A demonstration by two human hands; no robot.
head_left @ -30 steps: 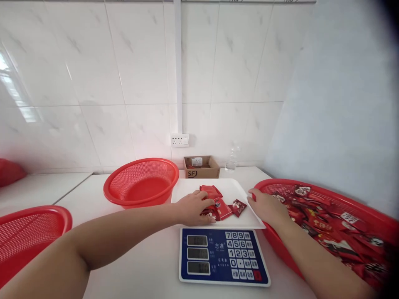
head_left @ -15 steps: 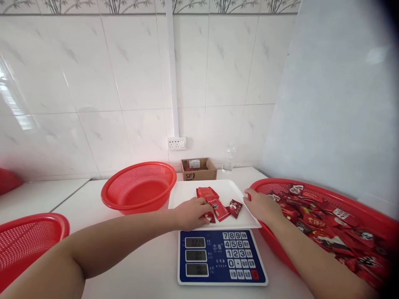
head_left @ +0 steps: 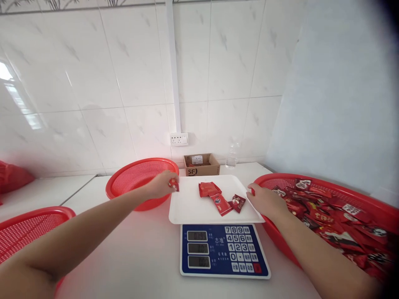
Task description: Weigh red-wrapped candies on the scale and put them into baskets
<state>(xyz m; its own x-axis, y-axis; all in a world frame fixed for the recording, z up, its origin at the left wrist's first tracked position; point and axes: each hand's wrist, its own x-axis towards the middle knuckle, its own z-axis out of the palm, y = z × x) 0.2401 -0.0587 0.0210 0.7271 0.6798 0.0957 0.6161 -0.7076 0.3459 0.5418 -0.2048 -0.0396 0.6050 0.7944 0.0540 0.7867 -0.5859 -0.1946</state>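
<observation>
My left hand (head_left: 161, 185) is closed on a small red packet (head_left: 173, 185), held over the near rim of the empty red mesh basket (head_left: 137, 178) at the scale's left. A white tray (head_left: 190, 205) sits on a blue-faced digital scale (head_left: 223, 253) and carries several red packets (head_left: 222, 199). My right hand (head_left: 264, 201) rests at the tray's right edge, fingers curled, with a bit of red showing at the fingertips; what it holds is unclear. Beside it a large red basket (head_left: 264, 180) is full of red packets (head_left: 327, 220).
A second red basket (head_left: 28, 228) lies at the near left. A small cardboard box (head_left: 201, 165) and a clear bottle (head_left: 232, 157) stand against the tiled wall, below a wall socket (head_left: 179, 139). A white wall closes the right side.
My left hand has lifted off the tray with a red packet and moved left to the empty basket. The scale's top reading has changed. My right hand has stayed at the tray edge.
</observation>
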